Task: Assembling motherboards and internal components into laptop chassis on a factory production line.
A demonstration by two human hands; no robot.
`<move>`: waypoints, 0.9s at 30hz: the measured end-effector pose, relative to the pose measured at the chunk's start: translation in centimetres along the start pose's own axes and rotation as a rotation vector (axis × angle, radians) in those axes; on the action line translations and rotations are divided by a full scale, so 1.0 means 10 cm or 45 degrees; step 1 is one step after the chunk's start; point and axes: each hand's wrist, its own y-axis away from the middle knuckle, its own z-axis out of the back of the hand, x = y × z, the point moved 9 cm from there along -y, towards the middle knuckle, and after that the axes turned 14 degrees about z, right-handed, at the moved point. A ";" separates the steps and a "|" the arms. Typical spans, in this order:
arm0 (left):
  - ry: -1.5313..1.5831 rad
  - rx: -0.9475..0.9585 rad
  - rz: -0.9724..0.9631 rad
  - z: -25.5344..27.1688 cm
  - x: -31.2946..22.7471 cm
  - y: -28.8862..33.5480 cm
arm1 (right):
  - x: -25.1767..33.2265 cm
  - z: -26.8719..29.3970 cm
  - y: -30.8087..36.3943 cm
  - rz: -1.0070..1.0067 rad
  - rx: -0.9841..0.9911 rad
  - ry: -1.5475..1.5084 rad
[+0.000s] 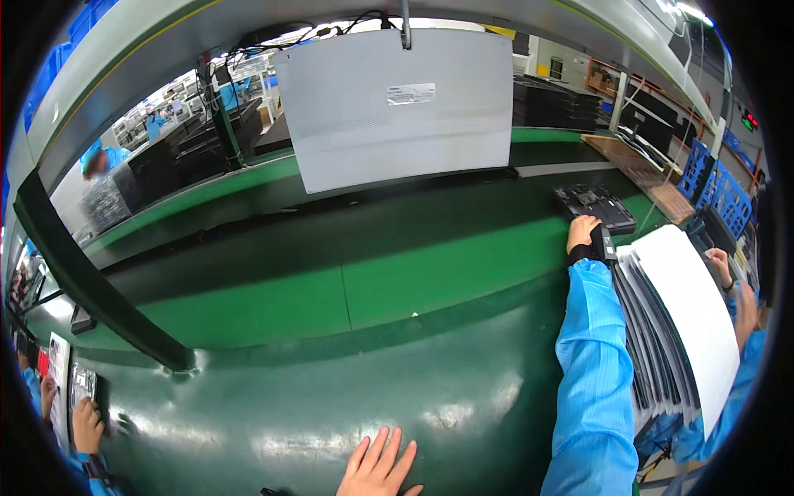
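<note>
My left hand [379, 469] is at the bottom middle, with its fingers spread flat over the dark green work mat [314, 405] and nothing in them. My right arm, in a blue sleeve, reaches far forward to the right. There my right hand [582, 233] has its fingers closed at the near left corner of a black laptop base [597, 207], whose inner parts face up. The base lies on the green strip behind the mat. A dark band with a small black box [605, 243] is at my right wrist; how the box is attached is unclear.
A big pale panel [397, 116] hangs ahead over the green strip [413, 277]. Right of my arm stands a stack of dark sheets [657, 339] beneath a white sheet [691, 322]. A black post [91, 281] rises at left. Co-workers' hands [87, 426] show at both sides.
</note>
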 end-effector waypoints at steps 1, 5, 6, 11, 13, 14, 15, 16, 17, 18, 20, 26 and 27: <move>-0.004 -0.006 0.023 0.01 0.01 -0.01 | 0.06 -0.06 -0.07 0.075 0.127 -0.139; -0.032 -0.026 0.071 0.01 0.02 -0.04 | 0.31 -0.23 -0.27 0.556 0.140 -0.521; -0.025 -0.019 0.067 0.01 0.01 -0.03 | 0.36 -0.33 -0.32 0.577 0.136 -0.564; 0.040 -0.043 0.067 0.07 -0.02 -0.04 | 0.55 -0.89 -0.54 0.642 -0.061 -0.427; 0.054 -0.092 0.048 0.07 -0.04 -0.02 | 0.53 -0.85 -0.58 0.644 0.005 -0.611; 0.090 -0.116 0.001 0.01 -0.01 -0.05 | 0.39 -0.88 -0.48 0.694 -0.265 -0.519; 0.118 -0.148 -0.050 0.01 -0.03 -0.05 | 0.29 -0.80 -0.47 0.726 -0.543 -0.442; 0.189 -0.190 -0.010 -0.01 0.01 -0.06 | 0.33 -0.38 -0.46 0.756 -0.006 -0.733; 0.172 -0.240 0.043 -0.04 0.07 -0.03 | 0.29 -0.19 -0.40 0.744 -0.194 -0.550; 0.166 -0.275 -0.001 -0.08 0.05 -0.02 | 0.19 0.17 -0.31 0.638 -0.355 -0.798; 0.154 -0.340 -0.017 -0.10 0.08 0.01 | 0.05 1.12 0.04 0.666 -0.497 -0.978; 1.351 -0.082 0.094 -0.19 0.46 -0.23 | -0.64 3.35 1.73 0.993 -0.572 -1.075; 1.345 -0.094 0.120 -0.20 0.53 -0.29 | -0.49 3.39 1.96 1.064 -0.563 -1.047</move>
